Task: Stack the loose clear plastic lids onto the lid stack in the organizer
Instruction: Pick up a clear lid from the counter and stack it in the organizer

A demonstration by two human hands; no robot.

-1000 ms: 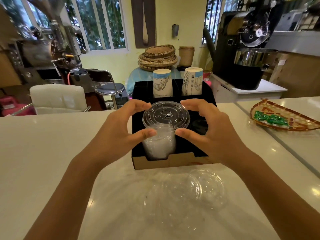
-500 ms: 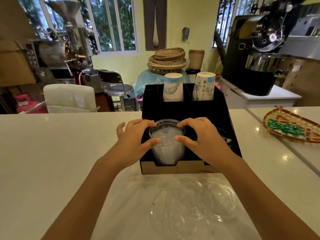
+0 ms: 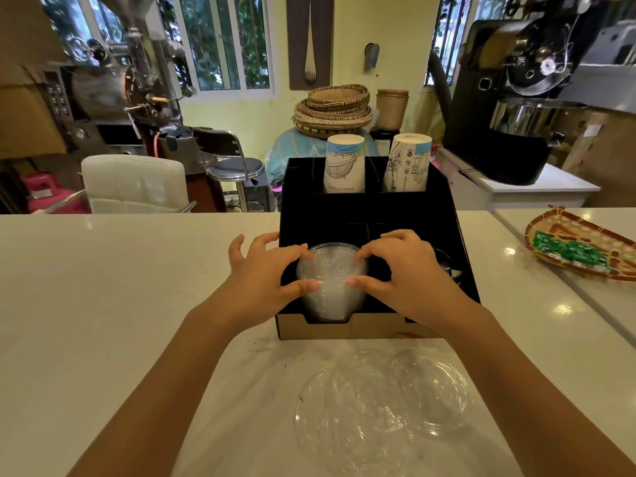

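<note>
Both hands are pressed to the lid stack [image 3: 332,282], which stands in the front left compartment of the organizer [image 3: 371,215]: the left hand [image 3: 265,275] and right hand [image 3: 406,270] each pinch its sides between thumb and fingertips, clamped on the clear plastic. Several loose lids [image 3: 382,407] lie overlapping on the counter [image 3: 103,287] just in front of the organizer. They look thin, light, slick and easily bent, so each is probably best lifted by its rim with a gentle pinch. Two paper cups [image 3: 344,163] stand in the organizer's back compartments.
</note>
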